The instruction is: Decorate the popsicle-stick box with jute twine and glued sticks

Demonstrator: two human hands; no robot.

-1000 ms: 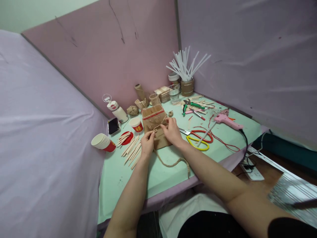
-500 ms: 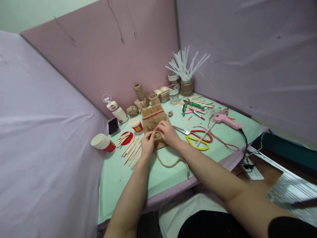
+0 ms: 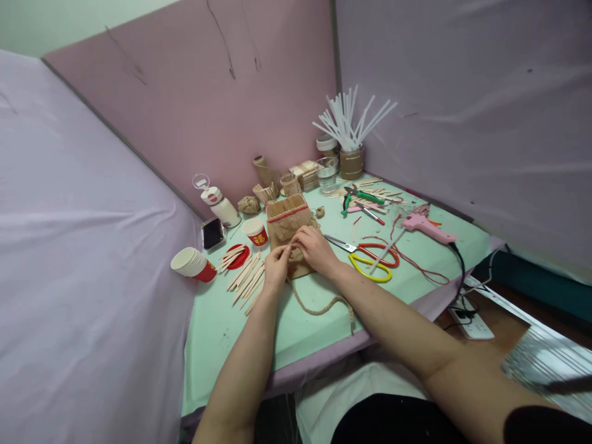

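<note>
A brown box [image 3: 289, 213] with a red band near its open top stands mid-table. In front of it my left hand [image 3: 278, 262] and my right hand [image 3: 312, 246] meet, fingertips pinched close together. What lies between the fingers is too small to make out. From beneath the hands a braided tan cord [image 3: 319, 310] curves right over the green cloth, its frayed end near the front edge. Thin wooden sticks [image 3: 247, 280] lie left of my left hand. Scissors [image 3: 370, 256] with red and yellow handles rest to the right of my right hand.
Stacked paper cups [image 3: 192, 265], a phone [image 3: 213, 234], a white bottle [image 3: 222, 208] and a red-white cup [image 3: 256, 233] are at left. Green-handled pliers [image 3: 363, 196] and a pink glue gun [image 3: 428, 228] lie right. White sticks in a jar [image 3: 351, 161] stand behind, near a glass [image 3: 327, 176].
The view has shifted slightly. Both hands stay at the front of the box, and the fingertips have moved only a little.
</note>
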